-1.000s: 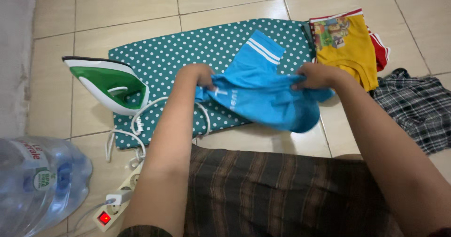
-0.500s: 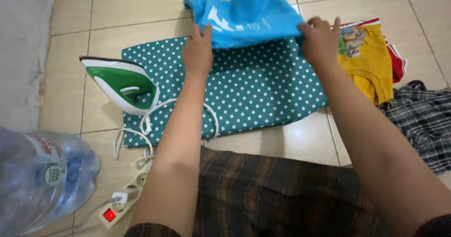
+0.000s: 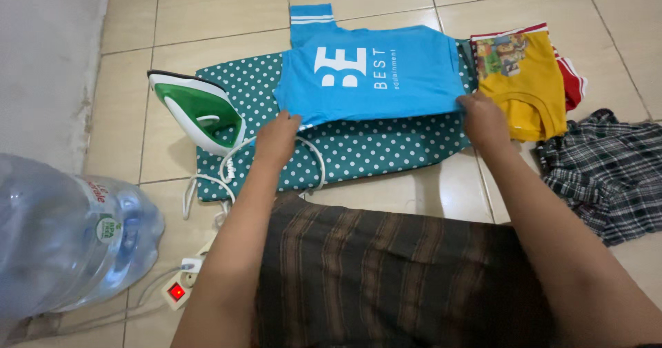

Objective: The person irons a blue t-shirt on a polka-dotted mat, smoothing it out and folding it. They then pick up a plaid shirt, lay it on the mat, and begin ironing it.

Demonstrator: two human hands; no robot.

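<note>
A bright blue T-shirt [image 3: 407, 79] with white print lies spread flat on a teal cloth with white dots [image 3: 372, 148] on the tiled floor. My left hand [image 3: 277, 138] pinches the shirt's near left corner. At the near right corner, my right hand [image 3: 483, 117] grips the hem. One sleeve with white stripes [image 3: 310, 18] points away from me. A green and white iron [image 3: 200, 114] rests on the dotted cloth just left of my left hand.
A yellow garment [image 3: 527, 79] over a red one lies right of the shirt, and a dark checked cloth [image 3: 607, 169] nearer right. The iron's white cord [image 3: 227, 176] runs to a power strip [image 3: 181, 286] with a red lit switch. A big clear water bottle [image 3: 62, 238] stands left.
The blue shirt went from bunched in both hands, up into the air, then down flat onto the dotted cloth. Both hands came back toward me with its hem.
</note>
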